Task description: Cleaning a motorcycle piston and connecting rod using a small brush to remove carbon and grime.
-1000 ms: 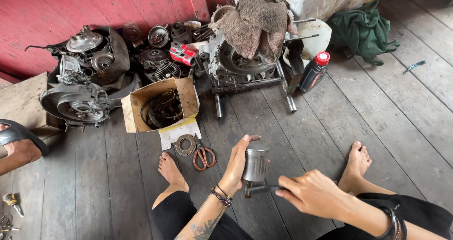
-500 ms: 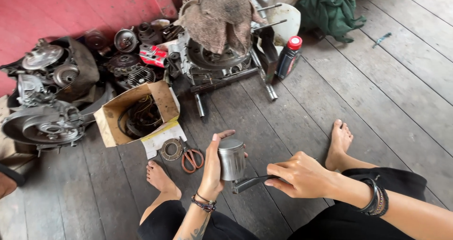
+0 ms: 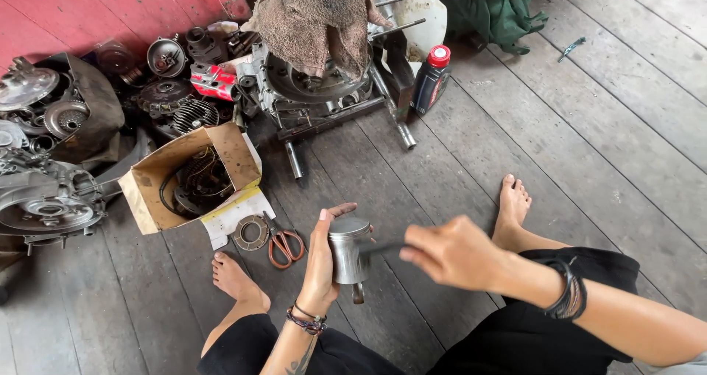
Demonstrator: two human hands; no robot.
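Since the earlier picture, the right hand (image 3: 456, 256) is moved up beside the piston (image 3: 348, 250), and the view is tipped a little so the engine looks closer.

How far the work is cannot be told for sure. It looks like an early or middle part: the engine is still in many pieces, and the piston is out of it.

From left to right: engine cases (image 3: 44, 198) are laid by the red wall. Next, a cardboard box (image 3: 151, 183) is set open on the floor. Dark round parts and thin wires are kept inside it. Just in front, a flat ring (image 3: 252, 233) and orange scissors (image 3: 286, 244) are laid on the boards.

In the middle, the piston is held upright over the floor, between the two bare feet. It is gripped from the side by the left hand (image 3: 322, 268). A thin dark tool (image 3: 379, 248) is pinched in the closed right hand, and its tip is put against the piston.

Further back, the engine block (image 3: 317, 95) is half covered by a brown rag (image 3: 317, 21). To the right, a black bottle (image 3: 431, 80) with a red cap is stood upright, with its cap shut. What is inside cannot be seen.
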